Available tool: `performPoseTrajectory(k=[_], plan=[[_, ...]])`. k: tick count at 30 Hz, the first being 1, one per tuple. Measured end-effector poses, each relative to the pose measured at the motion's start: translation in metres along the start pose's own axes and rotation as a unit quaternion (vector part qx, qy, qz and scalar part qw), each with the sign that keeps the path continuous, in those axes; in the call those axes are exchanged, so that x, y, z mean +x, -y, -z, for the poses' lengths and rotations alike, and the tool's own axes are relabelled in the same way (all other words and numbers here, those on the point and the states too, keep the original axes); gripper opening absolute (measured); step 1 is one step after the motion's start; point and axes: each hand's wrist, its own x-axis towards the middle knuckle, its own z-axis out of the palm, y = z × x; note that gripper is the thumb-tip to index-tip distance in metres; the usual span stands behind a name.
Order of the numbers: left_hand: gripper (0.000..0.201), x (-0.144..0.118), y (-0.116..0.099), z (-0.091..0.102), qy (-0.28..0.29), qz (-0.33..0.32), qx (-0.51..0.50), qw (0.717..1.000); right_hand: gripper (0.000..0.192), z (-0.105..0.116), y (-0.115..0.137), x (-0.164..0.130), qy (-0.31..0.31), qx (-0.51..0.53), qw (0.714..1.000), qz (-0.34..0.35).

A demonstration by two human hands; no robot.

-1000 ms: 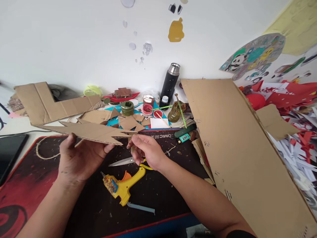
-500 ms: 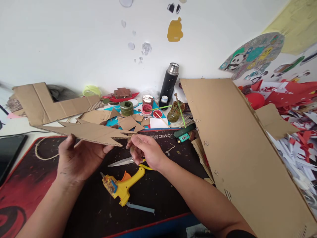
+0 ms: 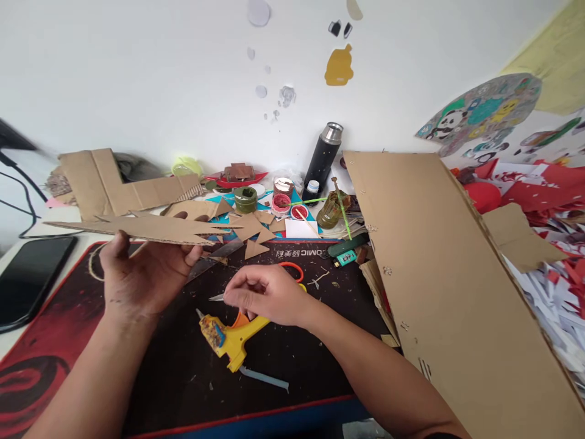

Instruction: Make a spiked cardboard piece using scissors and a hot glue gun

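Observation:
On my left hand [image 3: 146, 274] rests a flat piece of brown cardboard [image 3: 146, 227] with jagged, pointed ends; the thumb is in front and fingertips show behind its edge. My right hand [image 3: 269, 296] is lower, above the mat, its fingers curled in with the thumb close to the index finger. It covers the middle of a pair of scissors [image 3: 216, 298], whose blade tip and orange and yellow handles show on either side. Whether those fingers grip anything is hidden. Just below lies a yellow glue gun [image 3: 235, 344] with a bluish glue stick [image 3: 265, 379] at its rear.
Paint jars [image 3: 245, 200], cardboard scraps [image 3: 249, 225] and a black thermos [image 3: 323, 155] stand along the wall. A large cardboard sheet [image 3: 439, 256] leans at the right, beside cut paper [image 3: 553, 299]. At the left lies a black phone [image 3: 34, 280].
My right hand has left the cardboard's right end and come down toward the scissors and glue gun. My left hand still holds the cardboard. The whole view has shifted slightly.

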Motion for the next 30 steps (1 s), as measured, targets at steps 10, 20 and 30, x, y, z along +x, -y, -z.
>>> performPoseTrajectory(k=[10,20,30], plan=[[0.048,0.002,0.000,0.009,-0.036,0.018,-0.025,0.999,0.050,-0.017,0.007,-0.015,0.118,-0.500,0.853,0.094],[0.047,0.001,0.000,0.008,-0.063,0.032,-0.041,0.997,0.045,-0.017,0.015,-0.039,0.146,-0.598,0.783,0.086],[0.034,-0.002,-0.002,-0.005,-0.104,0.042,-0.074,0.991,0.032,-0.019,0.011,-0.040,0.143,-0.657,0.733,0.103]])
